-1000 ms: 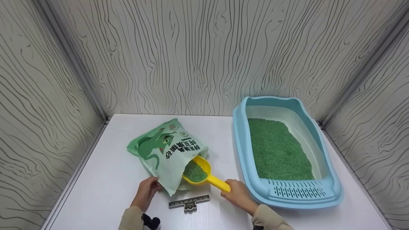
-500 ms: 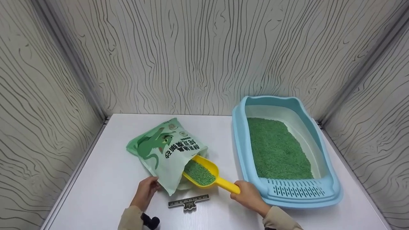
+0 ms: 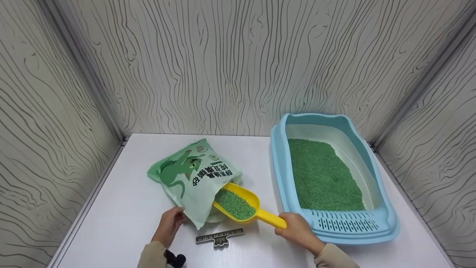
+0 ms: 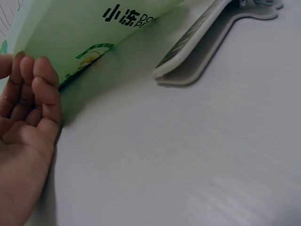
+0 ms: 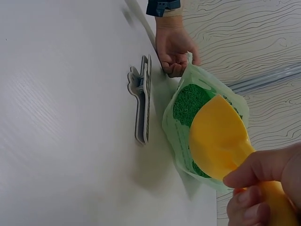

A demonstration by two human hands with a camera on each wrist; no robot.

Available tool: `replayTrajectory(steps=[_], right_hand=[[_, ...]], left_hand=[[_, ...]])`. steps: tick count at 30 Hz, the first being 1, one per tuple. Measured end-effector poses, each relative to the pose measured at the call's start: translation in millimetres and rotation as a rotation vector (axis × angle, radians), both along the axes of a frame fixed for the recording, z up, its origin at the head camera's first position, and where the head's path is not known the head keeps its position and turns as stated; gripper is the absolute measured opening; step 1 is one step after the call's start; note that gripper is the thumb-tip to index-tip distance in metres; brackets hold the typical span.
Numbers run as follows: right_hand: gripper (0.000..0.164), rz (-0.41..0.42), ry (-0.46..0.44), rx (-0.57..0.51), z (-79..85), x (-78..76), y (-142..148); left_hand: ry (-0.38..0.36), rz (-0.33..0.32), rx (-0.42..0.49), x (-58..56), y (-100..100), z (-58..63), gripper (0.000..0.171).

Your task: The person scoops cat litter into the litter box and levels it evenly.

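A green bag of cat litter lies on its side, its mouth facing the lower right. My left hand pinches the edge of that mouth; the right wrist view shows the rim between thumb and fingers of the left hand. My right hand grips the handle of a yellow scoop. Green pellets fill the scoop's bowl, whose front end is still inside the bag's mouth. In the right wrist view, more green litter shows within the bag.
A light blue litter box with a bed of green litter stands at the right. Its slotted front ledge is close to my right hand. A dark patterned clip lies on the white table in front of the bag.
My right hand has drawn the scoop to the right and toward me, so more of its filled bowl shows outside the bag. The left hand and the bag stay in place.
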State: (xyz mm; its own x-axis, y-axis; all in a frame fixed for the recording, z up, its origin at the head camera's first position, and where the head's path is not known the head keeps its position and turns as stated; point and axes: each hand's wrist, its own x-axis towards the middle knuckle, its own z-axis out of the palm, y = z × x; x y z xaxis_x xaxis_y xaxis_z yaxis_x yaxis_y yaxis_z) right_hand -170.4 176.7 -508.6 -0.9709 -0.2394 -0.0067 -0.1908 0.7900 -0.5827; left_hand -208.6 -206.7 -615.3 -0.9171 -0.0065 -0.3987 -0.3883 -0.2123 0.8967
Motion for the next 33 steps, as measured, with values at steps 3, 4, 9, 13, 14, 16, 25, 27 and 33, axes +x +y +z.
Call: replayTrajectory(steps=[3,4,9,13,14,16,25,27,33], right_hand=[[0.014,0.008,-0.001,0.002,3.1,0.7,4.1],[0.014,0.014,0.001,0.004,3.9,1.0,5.4],[0.013,0.038,0.004,0.007,7.2,2.6,13.0],[0.013,0.052,0.006,-0.004,9.5,4.1,20.0],[0.013,0.056,0.01,-0.006,10.3,4.5,21.9],[0.013,0.064,0.016,-0.007,11.8,5.6,25.5],[0.012,0.094,0.059,0.011,22.2,8.3,39.9],[0.013,0.104,0.063,0.016,24.6,8.4,42.9],[0.015,0.104,0.044,0.022,32.0,8.3,50.2]], left_hand=[[-0.007,0.001,0.004,-0.6,0.4,-1.0,0.02],[-0.011,0.001,0.002,-0.9,0.3,-1.3,0.02],[-0.026,0.004,0.008,-1.7,0.0,-1.4,0.019],[-0.028,0.01,-0.004,-0.6,0.5,-1.2,0.019],[-0.028,0.013,-0.009,-0.2,0.7,-0.8,0.019],[-0.027,0.016,-0.014,0.1,0.8,-0.1,0.019],[-0.004,0.014,0.013,-0.2,1.2,0.3,0.017],[-0.008,0.018,0.011,-0.3,1.2,0.3,0.017],[-0.014,0.008,-0.005,-0.8,0.6,0.2,0.018]])
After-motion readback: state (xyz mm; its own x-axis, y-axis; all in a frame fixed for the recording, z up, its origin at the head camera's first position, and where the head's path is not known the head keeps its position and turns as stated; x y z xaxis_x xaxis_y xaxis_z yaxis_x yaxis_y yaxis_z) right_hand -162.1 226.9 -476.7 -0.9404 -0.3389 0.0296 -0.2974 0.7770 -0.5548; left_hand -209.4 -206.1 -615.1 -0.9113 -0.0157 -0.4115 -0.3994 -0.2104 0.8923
